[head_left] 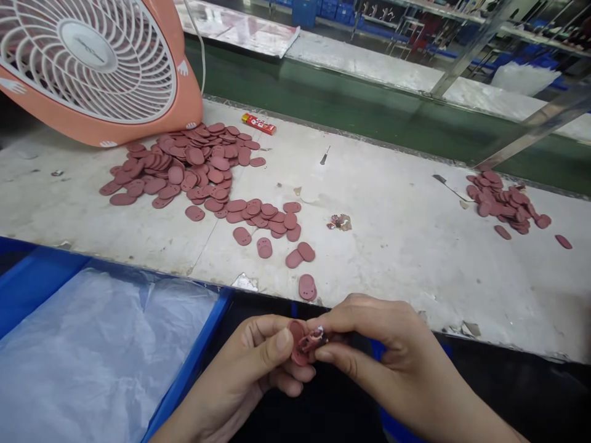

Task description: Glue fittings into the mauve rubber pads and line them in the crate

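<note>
My left hand (263, 357) grips a dull-red oval disc (297, 338) between thumb and fingers, just off the table's front edge. Against the disc's right side, my right hand (364, 341) pinches a small crumpled reddish scrap with whitish spots (317, 335). Whether the scrap is joined to the disc I cannot tell. On the table just beyond my hands lie two overlapping discs (307, 287), the upper one with small holes. A large heap of similar discs (184, 166) spreads over the left side, trailing toward my hands.
An orange fan (189, 92) stands behind the heap. A smaller disc pile (503, 200) lies far right. On the white table (392, 246) are a red-yellow wrapper (258, 123), a small pointed tool (325, 155) and scraps (339, 222). A plastic-lined blue bin (184, 363) is at lower left.
</note>
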A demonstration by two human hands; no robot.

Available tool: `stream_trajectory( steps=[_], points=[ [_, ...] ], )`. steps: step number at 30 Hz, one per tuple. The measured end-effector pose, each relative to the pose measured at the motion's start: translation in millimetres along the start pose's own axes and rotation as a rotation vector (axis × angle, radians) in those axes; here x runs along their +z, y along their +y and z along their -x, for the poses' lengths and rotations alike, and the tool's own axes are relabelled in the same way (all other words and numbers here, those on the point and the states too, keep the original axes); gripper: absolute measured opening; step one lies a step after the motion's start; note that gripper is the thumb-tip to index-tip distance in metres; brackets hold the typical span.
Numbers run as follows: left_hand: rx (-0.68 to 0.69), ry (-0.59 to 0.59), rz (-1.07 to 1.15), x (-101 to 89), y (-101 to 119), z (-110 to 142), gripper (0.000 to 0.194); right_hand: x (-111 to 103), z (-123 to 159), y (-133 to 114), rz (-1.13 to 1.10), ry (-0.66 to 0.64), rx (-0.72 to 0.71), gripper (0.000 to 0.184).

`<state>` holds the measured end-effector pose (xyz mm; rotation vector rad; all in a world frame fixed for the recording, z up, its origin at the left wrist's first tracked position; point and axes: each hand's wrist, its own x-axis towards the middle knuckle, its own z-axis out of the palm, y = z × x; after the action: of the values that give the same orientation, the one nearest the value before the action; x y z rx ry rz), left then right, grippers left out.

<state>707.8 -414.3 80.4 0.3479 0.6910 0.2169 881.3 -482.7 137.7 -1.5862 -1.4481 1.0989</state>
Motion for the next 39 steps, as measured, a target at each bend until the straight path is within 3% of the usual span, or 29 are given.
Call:
stream_trajectory(
  steps=[5, 19, 29, 39],
  points=[
    [-0.012, 0.004, -0.018, -3.1, 0.2, 0.7, 0.026, -2.1, -2.2, -4.1, 0.064, -0.063, -0.057, 0.038],
    [-0.015, 0.028, -0.006, -3.7, -1.8, 2.1, 0.03, 0.4, -6.6, -7.3, 0.174, -0.093, -0.163, 0.022],
    [-0.01, -0.001, 0.037, -9.2, -15.3, -0.1, 0.024, 3.9, -2.4, -3.9, 0.258, -0.047, -0.257, 0.018],
    [-0.024, -0.032, 0.014, -2.1, -12.5, 4.2, 0.029, 5.3, 4.9, -7.7, 0.337, 0.019, -0.344, 0.025]
  ],
)
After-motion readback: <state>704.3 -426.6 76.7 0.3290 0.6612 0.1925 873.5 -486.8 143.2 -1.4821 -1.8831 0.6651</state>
